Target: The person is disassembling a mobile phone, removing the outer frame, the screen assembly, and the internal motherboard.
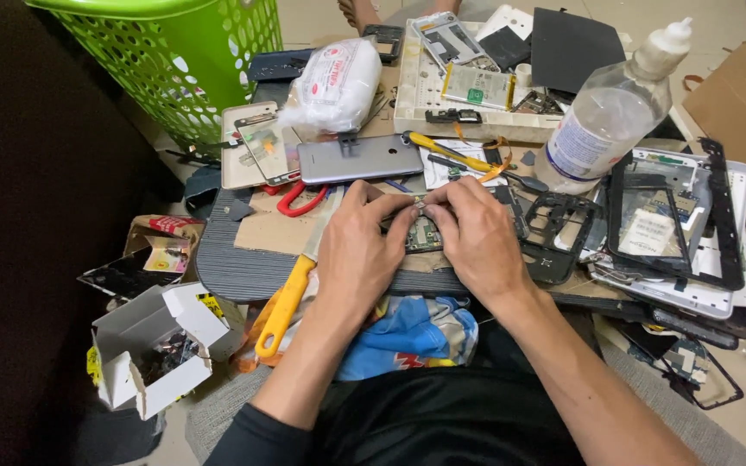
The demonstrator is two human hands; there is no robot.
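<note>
**A:** While both hands sit at the middle of the low table (243,272), what do they have between them?

**B:** A small green circuit board (423,233). It lies flat on the table top, right under the fingertips. The left hand (357,250) curls over its left end and the right hand (475,237) covers its right end, so only a strip shows.

**A:** Which way does the board run?

**B:** From what shows, its long side seems to run from 6 toward 12 o'clock, away from the person. Too much is covered to be sure.

**A:** Are the hands gripping it?

**B:** The 2 hands are bent, fingertips nearly meeting at the board's far edge, pinching a tiny part there. I cannot tell what that part is.

**A:** What lies around them?

**B:** At 11 o'clock a grey phone (359,159) lies back up, long side from 9 to 3 o'clock. At 7 o'clock a knife with a yellow handle (285,304) hangs over the table edge, blade toward 1 o'clock. At 2 o'clock stands a clear plastic bottle (608,116), tipped toward 1 o'clock. At 10 o'clock, well apart, is a green basket (192,52).
</note>
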